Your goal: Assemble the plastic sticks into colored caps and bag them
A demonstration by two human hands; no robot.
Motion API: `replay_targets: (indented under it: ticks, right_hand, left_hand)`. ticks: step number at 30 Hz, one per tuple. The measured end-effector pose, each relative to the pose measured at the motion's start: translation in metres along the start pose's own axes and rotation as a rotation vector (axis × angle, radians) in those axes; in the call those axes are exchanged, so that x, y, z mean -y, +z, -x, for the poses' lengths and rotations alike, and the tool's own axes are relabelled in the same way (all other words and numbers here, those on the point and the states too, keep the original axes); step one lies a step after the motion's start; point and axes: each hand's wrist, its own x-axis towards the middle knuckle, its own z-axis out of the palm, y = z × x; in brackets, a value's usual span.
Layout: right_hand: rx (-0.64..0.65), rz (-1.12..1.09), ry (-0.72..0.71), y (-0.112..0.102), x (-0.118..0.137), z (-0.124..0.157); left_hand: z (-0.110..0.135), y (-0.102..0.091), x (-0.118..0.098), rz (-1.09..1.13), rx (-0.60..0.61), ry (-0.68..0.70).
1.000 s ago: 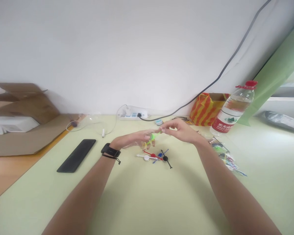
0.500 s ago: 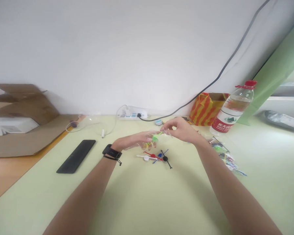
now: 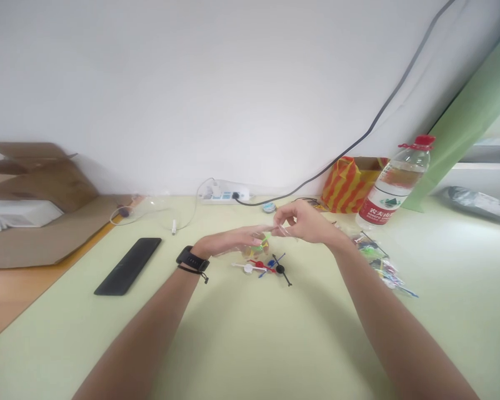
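Left hand (image 3: 234,239) now nearer right hand (image 3: 304,223)

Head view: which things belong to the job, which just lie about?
Job, likely:
clear plastic bag, green piece inside
plastic arrows: white, red, blue, black
clear packets of coloured pieces

Lying about:
flat black rectangle
red-capped clear bottle
white power strip

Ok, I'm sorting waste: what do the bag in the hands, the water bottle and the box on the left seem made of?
Clear bag: probably thin, glossy plastic film, see-through with highlights.
Water bottle: likely smooth, clear plastic, showing its liquid.
Brown box: apparently matte cardboard, with folded flaps.
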Motion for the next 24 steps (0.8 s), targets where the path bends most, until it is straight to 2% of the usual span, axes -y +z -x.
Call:
replay_targets:
  ticks: [5,7,8,12,15,19,24]
  right_hand:
    - [-0.179,0.054,0.045,-0.003,-0.016,-0.002]
    - [-0.148,0.089,0.093,-0.006,-0.026,-0.001]
    - [-0.062,0.098,0.109,-0.007,-0.032,0.001]
    - [0.423,0.056,0.201,-0.006,-0.049,0.007]
    - [0.577,0.021,0.298,0.002,-0.057,0.007]
    - [0.557,-0.010,0.280,0.008,-0.057,0.004]
    - [0.446,-0.134,0.199,-0.007,-0.039,0.004]
  left_hand:
    - [0.008,-0.009,0.002,-0.032,-0.053,-0.026]
    - [0.012,-0.015,0.005,-0.012,-0.083,-0.041]
    - [0.014,-0.019,0.007,0.002,-0.091,-0.044]
    - [0.018,-0.030,0.019,0.043,-0.119,-0.038]
    - [0.017,-0.034,0.028,0.066,-0.122,-0.034]
    - [0.017,-0.035,0.031,0.095,-0.134,-0.042]
    - [0.019,-0.036,0.029,0.123,-0.144,-0.023]
